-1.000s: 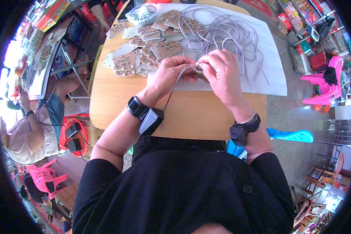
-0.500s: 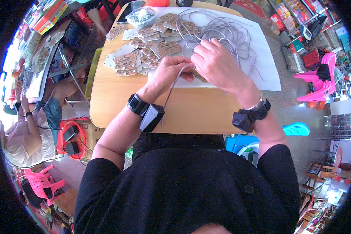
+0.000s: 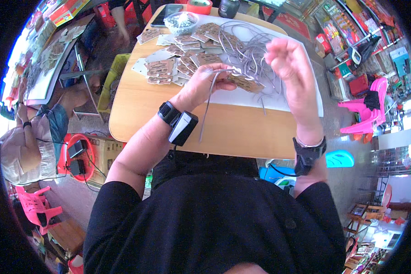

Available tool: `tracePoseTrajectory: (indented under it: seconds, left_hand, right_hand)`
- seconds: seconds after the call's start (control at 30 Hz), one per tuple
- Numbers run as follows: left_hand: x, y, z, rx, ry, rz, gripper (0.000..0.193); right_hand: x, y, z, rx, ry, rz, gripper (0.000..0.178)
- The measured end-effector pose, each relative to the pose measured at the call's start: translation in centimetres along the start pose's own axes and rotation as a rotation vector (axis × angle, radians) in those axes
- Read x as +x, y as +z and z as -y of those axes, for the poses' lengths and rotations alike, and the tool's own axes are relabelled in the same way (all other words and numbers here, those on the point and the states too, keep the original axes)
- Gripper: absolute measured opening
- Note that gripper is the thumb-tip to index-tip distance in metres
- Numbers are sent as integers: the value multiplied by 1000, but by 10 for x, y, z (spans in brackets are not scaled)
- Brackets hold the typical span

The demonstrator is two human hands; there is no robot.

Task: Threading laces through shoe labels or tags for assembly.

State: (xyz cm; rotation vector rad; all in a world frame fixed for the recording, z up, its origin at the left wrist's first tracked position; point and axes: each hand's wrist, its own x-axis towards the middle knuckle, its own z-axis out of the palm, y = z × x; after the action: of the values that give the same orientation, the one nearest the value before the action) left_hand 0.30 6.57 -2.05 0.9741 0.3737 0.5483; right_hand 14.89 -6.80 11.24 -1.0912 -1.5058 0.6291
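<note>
My left hand [image 3: 203, 86] is closed on a brown patterned flat piece [image 3: 245, 83] with a pale edge, over the front of the table. Grey cord [image 3: 208, 102] passes over the fingers of that hand and hangs down in front of the table. My right hand [image 3: 291, 66] is raised to the right of the piece, its fingers curled together and slightly blurred; what they pinch, if anything, is too small to tell. Behind it spreads a loose tangle of grey cord [image 3: 249, 43]. Several similar brown pieces [image 3: 160, 71] with white dots lie piled to the left.
A clear bowl [image 3: 181, 23] of small items stands at the back, beside a dark phone [image 3: 165, 16], a red roll [image 3: 199, 6] and a black cup [image 3: 229, 8]. White paper [image 3: 313, 98] covers part of the wooden table [image 3: 169, 137]. Another person [image 3: 29, 146] sits at the left.
My right hand has moved away from my left hand, to the right, uncovering the brown piece. The left hand keeps hold of it. The view has shifted slightly.
</note>
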Motion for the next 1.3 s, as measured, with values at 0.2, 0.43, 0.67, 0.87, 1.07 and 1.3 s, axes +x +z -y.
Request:
tracePoseTrajectory:
  seconds: [0.2,0.43,0.67,0.87,1.07,1.3]
  left_hand:
    - [-4,16,-4,-131,-18,113,24]
    - [-8,23,-7,446,272,-49,26]
    - [-13,23,-16,351,232,-232,29]
    - [-6,18,-9,180,204,-115,28]
    - [-6,19,0,244,234,66,29]
    - [-3,23,-3,123,246,-10,29]
  right_hand:
    - [-41,4,-59,-365,388,-123,25]
    - [-39,-3,-78,-381,318,-190,19]
    - [-48,22,-61,-691,-27,-68,22]
    - [-54,25,-73,-750,-121,-162,21]
    - [-52,21,-79,-611,70,-251,20]
    - [-54,18,-90,-267,222,-295,27]
